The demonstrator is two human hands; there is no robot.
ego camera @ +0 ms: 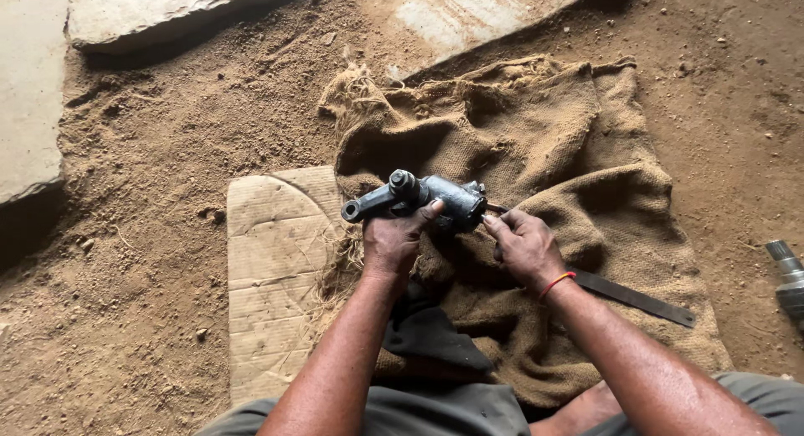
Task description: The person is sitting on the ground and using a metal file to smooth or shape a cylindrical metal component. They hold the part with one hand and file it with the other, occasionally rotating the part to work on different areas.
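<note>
Burlap sacking (586,193) spread on the dirt lies under a dark grey cast-metal housing (435,200), which the left hand (392,243) clamps firmly while the right hand (523,245), fingers pinched together, should work steadily at its end.

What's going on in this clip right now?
A person sits on a dirt floor over a burlap sack. Their left hand holds a dark metal mechanical part above the sack. Their right hand works at the part's end with a long flat metal strip. Cardboard lies beside the sack, and another metal part at the right edge.
</note>
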